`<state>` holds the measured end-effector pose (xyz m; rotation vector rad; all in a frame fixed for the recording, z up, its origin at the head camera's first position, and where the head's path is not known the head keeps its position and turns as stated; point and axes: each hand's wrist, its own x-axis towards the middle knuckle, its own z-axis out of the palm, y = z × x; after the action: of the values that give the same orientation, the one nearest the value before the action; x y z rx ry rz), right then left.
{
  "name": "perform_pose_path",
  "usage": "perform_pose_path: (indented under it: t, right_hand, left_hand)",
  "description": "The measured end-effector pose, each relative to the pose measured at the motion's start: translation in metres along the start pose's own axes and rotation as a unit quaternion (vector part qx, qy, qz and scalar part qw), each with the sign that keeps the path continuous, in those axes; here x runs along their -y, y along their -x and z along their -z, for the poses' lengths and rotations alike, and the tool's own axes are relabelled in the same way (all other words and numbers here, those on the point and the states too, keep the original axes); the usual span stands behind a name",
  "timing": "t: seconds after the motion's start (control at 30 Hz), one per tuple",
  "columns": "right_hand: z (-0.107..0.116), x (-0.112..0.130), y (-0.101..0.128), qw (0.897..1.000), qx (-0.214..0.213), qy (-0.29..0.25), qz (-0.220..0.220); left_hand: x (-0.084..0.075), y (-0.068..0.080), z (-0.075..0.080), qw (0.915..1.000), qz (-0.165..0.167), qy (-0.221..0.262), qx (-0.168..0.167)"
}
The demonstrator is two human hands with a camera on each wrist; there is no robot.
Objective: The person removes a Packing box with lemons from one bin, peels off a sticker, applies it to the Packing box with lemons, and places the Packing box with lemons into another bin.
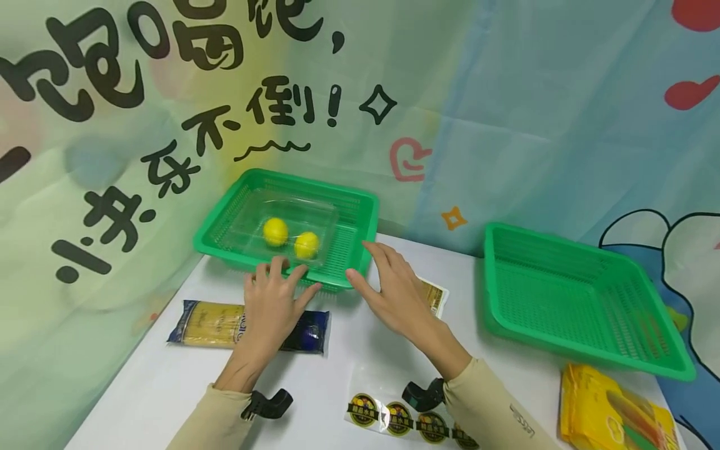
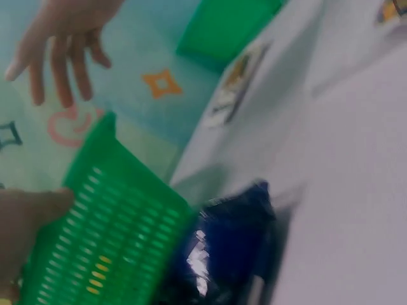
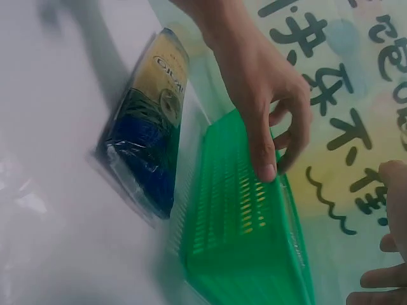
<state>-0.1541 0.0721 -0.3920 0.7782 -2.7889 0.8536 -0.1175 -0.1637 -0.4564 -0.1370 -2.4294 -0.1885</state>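
Clear box (image 1: pixel 292 207) with yellow balls (image 1: pixel 275 232) already in left basket (image 1: pixel 357 215). Left hand (image 1: pixel 270 309), right hand (image 1: pixel 398 297) spread by its near edge. Noodle bag (image 1: pixel 210 324) outside, near tabletop's (image 1: pixel 315 394) left edge.

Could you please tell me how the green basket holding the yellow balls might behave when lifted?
The green basket is probably light, being perforated, and likely stiff, given its crisp box shape. The round yellow balls may roll if it tilts.

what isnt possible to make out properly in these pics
Pasta packet's middle: head view, behind the left hand.
Gold-printed packet's left part: head view, behind the right hand.
Yellow packet's lower end: head view, cut off by bottom edge.
Yellow balls: left wrist view, mostly hidden by basket.
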Motion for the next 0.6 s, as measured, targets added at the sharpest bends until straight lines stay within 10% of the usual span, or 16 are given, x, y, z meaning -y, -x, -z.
perform_pose_path:
  t: [0.2,0.6]
  right_hand:
    - [-0.025,0.004,-0.032,0.996,0.026,-0.057,-0.055]
    - [-0.063,0.021,-0.084,0.989,0.055,-0.051,-0.129]
  left_hand:
    - [0.002,0.001,-0.014,0.9985,0.009,-0.003,-0.053]
    - [0.005,0.002,-0.015,0.9992,0.022,0.006,-0.033]
